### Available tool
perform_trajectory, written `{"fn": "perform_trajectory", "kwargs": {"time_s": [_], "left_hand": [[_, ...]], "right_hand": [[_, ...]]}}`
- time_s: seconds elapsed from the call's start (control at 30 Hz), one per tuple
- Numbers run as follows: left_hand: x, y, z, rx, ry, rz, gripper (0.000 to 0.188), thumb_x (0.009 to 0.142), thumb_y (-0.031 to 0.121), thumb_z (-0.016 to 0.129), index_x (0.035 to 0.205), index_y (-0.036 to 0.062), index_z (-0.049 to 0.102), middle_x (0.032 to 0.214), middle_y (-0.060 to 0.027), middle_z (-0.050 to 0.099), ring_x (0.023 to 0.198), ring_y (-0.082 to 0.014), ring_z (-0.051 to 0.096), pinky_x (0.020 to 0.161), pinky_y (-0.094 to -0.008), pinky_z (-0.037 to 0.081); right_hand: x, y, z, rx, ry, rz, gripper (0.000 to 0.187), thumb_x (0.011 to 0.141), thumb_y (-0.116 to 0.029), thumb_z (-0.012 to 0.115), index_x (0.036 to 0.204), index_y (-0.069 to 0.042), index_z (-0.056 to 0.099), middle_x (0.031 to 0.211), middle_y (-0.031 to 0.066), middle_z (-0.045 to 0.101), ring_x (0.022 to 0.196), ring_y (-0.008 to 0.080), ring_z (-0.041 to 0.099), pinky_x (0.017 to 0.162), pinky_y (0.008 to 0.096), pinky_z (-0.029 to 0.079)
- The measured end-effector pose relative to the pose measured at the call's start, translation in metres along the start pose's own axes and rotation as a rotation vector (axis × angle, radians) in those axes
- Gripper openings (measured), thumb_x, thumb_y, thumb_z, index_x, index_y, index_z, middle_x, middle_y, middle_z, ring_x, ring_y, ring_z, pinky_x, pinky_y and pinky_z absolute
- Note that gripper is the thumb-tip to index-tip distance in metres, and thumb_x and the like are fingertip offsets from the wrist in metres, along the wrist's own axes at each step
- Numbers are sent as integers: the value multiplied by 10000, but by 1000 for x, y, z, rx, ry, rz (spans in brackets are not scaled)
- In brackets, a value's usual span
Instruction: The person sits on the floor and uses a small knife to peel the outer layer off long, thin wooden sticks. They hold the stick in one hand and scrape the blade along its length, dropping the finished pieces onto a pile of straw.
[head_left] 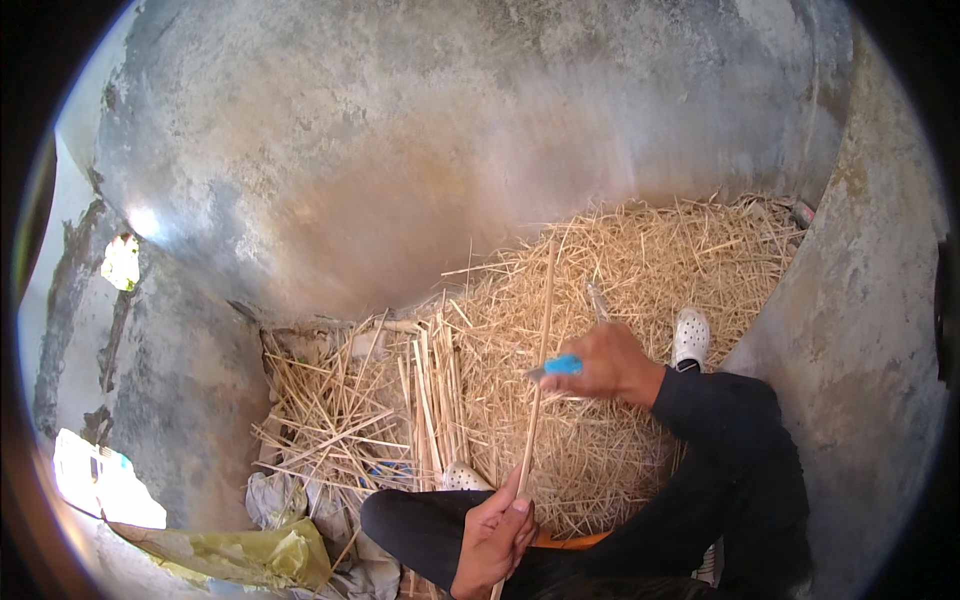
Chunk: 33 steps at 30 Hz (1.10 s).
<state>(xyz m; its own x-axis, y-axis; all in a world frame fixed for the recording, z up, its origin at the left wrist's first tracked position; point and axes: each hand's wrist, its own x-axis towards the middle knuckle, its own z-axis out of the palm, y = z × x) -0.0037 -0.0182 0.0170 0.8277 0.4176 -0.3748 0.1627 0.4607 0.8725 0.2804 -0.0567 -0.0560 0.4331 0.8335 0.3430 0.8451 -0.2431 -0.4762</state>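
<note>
A long, thin, straw-coloured stalk (541,350) stands tilted in front of me, its top leaning slightly right. My left hand (495,538) is closed around its lower part, with the thumb lying along it. Higher up, my right hand (612,362) grips a small blue-handled knife (563,365), smeared by motion. The short grey blade points left and is right at the stalk; whether it touches cannot be told. Cut stalks (432,385) lie side by side in a bundle left of my hands.
Dry straw (640,260) covers the floor ahead and right. Loose sticks (335,420) are piled at left, near yellow-green sheeting (285,555). Concrete walls (450,130) enclose the spot. My bent legs and white clogs (690,338) are close to my hands.
</note>
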Motion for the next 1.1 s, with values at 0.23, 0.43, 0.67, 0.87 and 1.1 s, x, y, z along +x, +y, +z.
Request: {"fn": "perform_trajectory", "kwargs": {"time_s": [0.23,0.43,0.67,0.87,1.1], "left_hand": [[0,-2,-2,18,-1,60,479,950,122,488,1396,13,351,603,28,345,484,-57,314,444,-198,298],[-5,-6,-1,32,25,61,485,944,98,489,1394,-10,342,628,30,367,509,-47,318,464,-195,290],[-7,0,7,45,-3,11,455,970,69,444,1409,16,333,618,39,340,528,-49,307,476,-205,280],[4,-4,4,32,-8,36,467,945,102,493,1383,2,367,621,33,352,514,-51,319,445,-204,284],[1,4,-10,150,-74,98,424,985,180,440,1372,18,374,581,35,383,418,-51,332,397,-183,289]], "right_hand": [[1,3,-3,-11,-23,-22,710,776,-792,378,647,-165,685,478,32,490,410,192,451,490,385,437],[15,19,-14,-57,-10,84,650,775,-730,475,578,-130,629,475,50,524,435,230,507,464,343,416],[12,15,-18,82,89,58,719,784,-771,410,544,-122,603,430,43,486,376,205,477,431,360,394],[-3,2,-10,61,154,-119,701,832,-722,395,544,-119,606,409,38,446,385,185,465,435,383,401],[26,140,-79,312,628,451,740,914,-654,290,518,-38,396,463,48,345,468,169,354,488,375,290]]}}
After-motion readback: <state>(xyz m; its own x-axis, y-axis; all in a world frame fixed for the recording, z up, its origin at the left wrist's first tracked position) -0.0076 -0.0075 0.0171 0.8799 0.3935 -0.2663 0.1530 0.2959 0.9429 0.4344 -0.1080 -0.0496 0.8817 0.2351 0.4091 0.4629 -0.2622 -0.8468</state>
